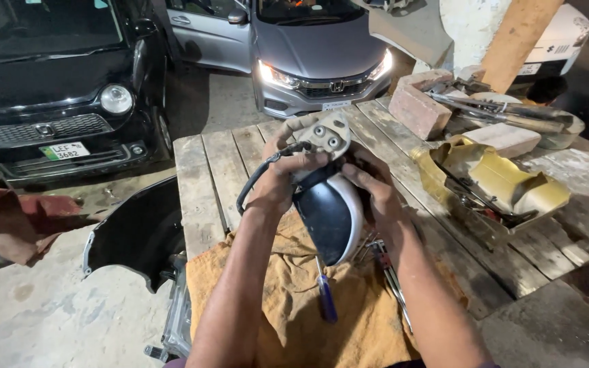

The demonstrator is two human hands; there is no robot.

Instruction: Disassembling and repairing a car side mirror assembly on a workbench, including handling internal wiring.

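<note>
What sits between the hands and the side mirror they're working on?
Nothing visible. The left hand and right hand both grip the side mirror directly, above the orange cloth; its cable loops past the left hand.
</note>
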